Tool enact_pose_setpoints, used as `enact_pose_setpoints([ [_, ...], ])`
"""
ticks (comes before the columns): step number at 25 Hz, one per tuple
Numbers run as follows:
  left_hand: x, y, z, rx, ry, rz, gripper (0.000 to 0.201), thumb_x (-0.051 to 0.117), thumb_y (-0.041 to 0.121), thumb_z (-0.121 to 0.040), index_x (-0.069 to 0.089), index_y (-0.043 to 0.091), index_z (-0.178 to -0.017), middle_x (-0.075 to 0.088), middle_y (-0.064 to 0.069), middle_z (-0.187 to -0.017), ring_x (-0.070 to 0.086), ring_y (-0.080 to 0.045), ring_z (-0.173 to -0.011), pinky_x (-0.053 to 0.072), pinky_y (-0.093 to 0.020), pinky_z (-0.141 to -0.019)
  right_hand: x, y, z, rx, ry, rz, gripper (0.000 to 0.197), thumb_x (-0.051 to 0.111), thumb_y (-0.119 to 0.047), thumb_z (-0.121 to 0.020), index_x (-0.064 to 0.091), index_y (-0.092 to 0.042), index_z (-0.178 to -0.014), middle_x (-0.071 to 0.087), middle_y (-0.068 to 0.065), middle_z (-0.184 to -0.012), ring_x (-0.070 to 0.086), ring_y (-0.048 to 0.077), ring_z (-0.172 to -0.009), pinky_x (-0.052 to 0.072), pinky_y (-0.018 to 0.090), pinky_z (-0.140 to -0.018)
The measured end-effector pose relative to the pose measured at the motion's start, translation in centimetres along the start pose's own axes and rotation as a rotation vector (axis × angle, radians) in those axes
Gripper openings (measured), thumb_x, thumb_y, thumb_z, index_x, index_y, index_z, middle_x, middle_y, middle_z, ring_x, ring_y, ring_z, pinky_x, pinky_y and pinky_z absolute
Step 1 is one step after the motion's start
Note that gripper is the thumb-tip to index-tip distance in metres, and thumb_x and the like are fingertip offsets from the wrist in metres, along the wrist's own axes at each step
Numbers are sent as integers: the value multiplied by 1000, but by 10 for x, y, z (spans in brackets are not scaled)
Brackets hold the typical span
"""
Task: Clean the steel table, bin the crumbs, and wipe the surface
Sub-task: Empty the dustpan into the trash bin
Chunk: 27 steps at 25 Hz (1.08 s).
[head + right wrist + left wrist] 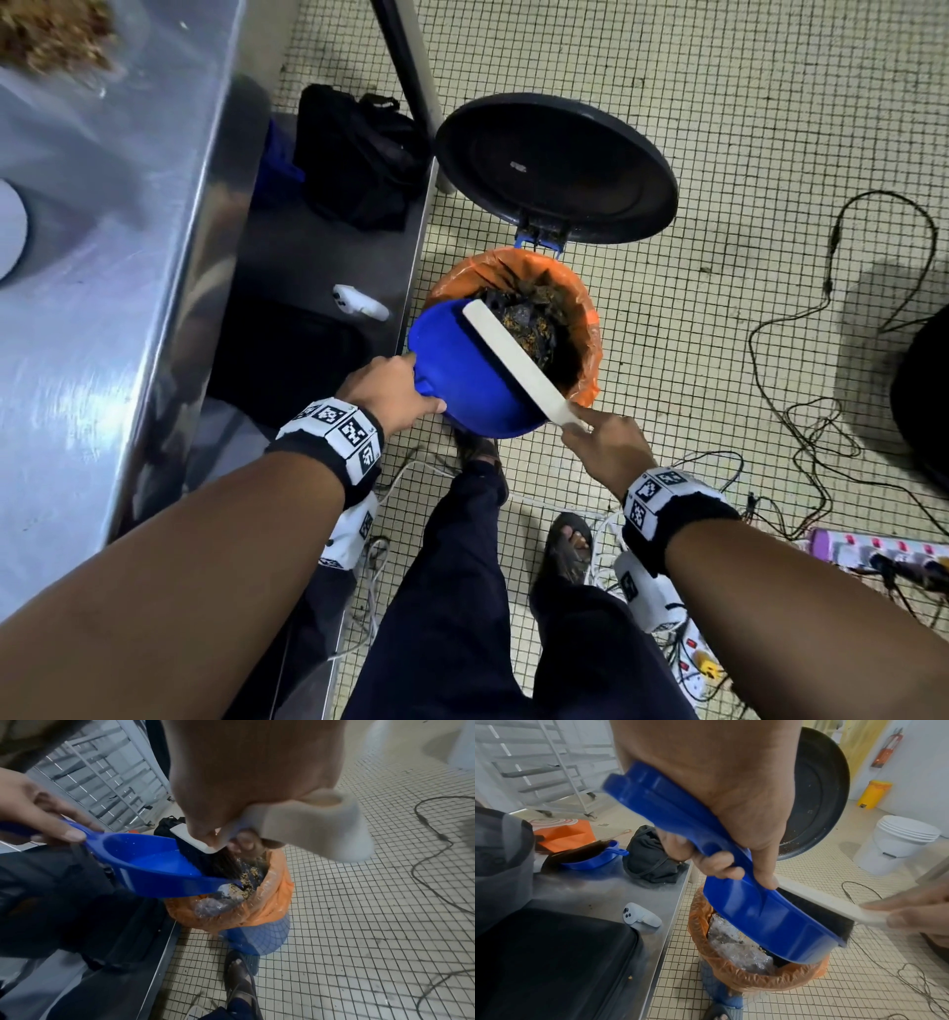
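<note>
My left hand (pixel 393 388) (pixel 721 860) grips the handle of a blue dustpan (pixel 462 370) (pixel 765 919) (pixel 151 866), tilted over the pedal bin (pixel 560 303) (pixel 744 973) (pixel 259 902) with its orange liner. My right hand (pixel 595 437) (pixel 218 837) grips the cream handle of a black-bristled brush (pixel 513 360) (pixel 816 902) (pixel 187 835) lying across the pan's mouth. Crumbs (pixel 246 890) lie in the bin on crumpled plastic. The bin's black lid (pixel 554 164) (pixel 813 791) stands raised. A heap of crumbs (pixel 56 31) sits on the steel table (pixel 102 257) at top left.
The table's lower shelf (pixel 598 892) holds a black bag (pixel 354 154), a white controller (pixel 359 303) (pixel 640 915), a black case (pixel 552 963) and a second blue pan with brush (pixel 588 856). Cables (pixel 821 411) and power strips (pixel 873 550) litter the tiled floor. White buckets (pixel 895 843) stand beyond.
</note>
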<state>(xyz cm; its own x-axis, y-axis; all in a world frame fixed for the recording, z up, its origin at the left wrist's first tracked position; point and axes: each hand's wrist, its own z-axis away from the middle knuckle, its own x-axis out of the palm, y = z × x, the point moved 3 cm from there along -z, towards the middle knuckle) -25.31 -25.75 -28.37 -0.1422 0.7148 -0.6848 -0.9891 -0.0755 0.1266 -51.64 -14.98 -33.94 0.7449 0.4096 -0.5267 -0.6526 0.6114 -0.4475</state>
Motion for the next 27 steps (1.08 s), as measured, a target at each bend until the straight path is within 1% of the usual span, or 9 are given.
enact_pose_setpoints([
  [2,2,-1,1,-10,3,7,50,72,56,-73,59,29,-113,66,-3,-103,64,-25,-90,55,-38,-82,-1,-5,-6,-18,23,7,44,49,-40,-93,53,-31,-136,61,3,-61,54,16,-48,42,22,-47],
  [3,4,-1,1,-14,-3,13,51,73,56,-72,59,29,-113,66,-2,-103,64,-25,-90,55,-39,-82,-1,-9,-10,-30,43,-8,44,48,-40,-93,53,-30,-136,64,7,-67,55,17,-52,43,22,-50],
  [6,6,0,2,-16,-22,9,54,73,58,-71,59,29,-115,66,-3,-106,64,-27,-93,54,-39,-85,-3,-23,-17,-45,106,-78,42,50,-39,-92,56,-31,-133,69,17,-90,60,25,-72,51,29,-68],
  [9,-2,0,1,-18,-5,1,54,73,55,-73,59,28,-117,66,-4,-108,63,-28,-97,53,-37,-85,1,-17,-14,-75,64,-68,42,53,-42,-90,58,-34,-130,70,14,-88,63,26,-73,54,32,-72],
  [14,-9,2,0,-15,3,-33,51,72,53,-75,58,28,-117,64,-5,-106,63,-28,-94,53,-38,-84,6,9,-9,-45,19,28,44,49,-42,-91,55,-31,-133,68,12,-71,63,26,-58,56,34,-61],
  [18,2,4,-1,-11,-21,-4,54,72,56,-73,58,29,-117,66,-4,-109,64,-27,-96,53,-38,-84,7,-2,-18,-76,66,15,45,46,-43,-93,53,-31,-136,68,15,-79,63,31,-71,53,34,-66],
  [21,2,4,-3,-19,-32,-17,58,73,58,-72,58,26,-118,66,-5,-111,63,-27,-98,54,-40,-86,4,-10,-20,-64,93,-64,43,50,-43,-92,55,-32,-133,66,10,-77,59,24,-67,46,25,-64],
  [24,-7,5,-5,-14,1,-8,55,73,55,-74,57,28,-120,65,-5,-111,62,-28,-100,52,-38,-87,5,-2,-12,-73,3,-27,43,53,-43,-90,56,-35,-132,68,7,-68,59,17,-55,49,24,-59],
  [27,-10,3,-6,-8,-3,-33,53,72,53,-75,57,30,-120,64,-4,-110,62,-27,-98,52,-37,-85,8,11,-8,-30,-32,17,44,53,-43,-89,55,-36,-132,66,7,-68,60,17,-53,46,24,-53],
])
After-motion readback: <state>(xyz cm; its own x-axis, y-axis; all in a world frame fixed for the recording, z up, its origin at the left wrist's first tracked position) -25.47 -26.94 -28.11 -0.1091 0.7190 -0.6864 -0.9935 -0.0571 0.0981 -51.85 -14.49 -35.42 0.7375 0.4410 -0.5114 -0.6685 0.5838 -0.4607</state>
